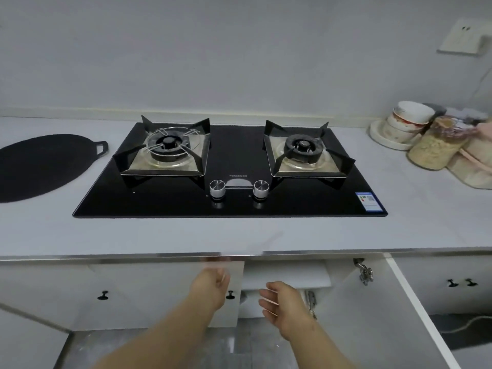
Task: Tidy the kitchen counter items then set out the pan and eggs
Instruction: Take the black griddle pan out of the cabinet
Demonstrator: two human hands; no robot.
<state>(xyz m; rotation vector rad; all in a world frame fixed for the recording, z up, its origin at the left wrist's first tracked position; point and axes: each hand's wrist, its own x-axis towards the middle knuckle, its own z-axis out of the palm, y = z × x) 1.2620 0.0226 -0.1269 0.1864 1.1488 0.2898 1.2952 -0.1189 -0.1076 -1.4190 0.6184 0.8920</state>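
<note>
A flat black pan [40, 166] with a small loop handle lies on the white counter [239, 235], left of the black glass gas hob [234, 145]. No eggs are in view. Both of my hands hang below the counter's front edge, in front of the cabinet opening. My left hand [213, 280] is blurred, close to the top corner of the left cabinet door [159, 288], with fingers loosely curled and nothing in them. My right hand [282, 302] has its fingers spread and relaxed, pointing left, and holds nothing.
Stacked bowls [407, 121] on a plate, a jar of flakes [436, 147] and a cream cloth bag [476, 161] crowd the counter's right end. The right cabinet door [372, 315] stands wide open towards me. Two knobs [217, 187] sit at the hob's front.
</note>
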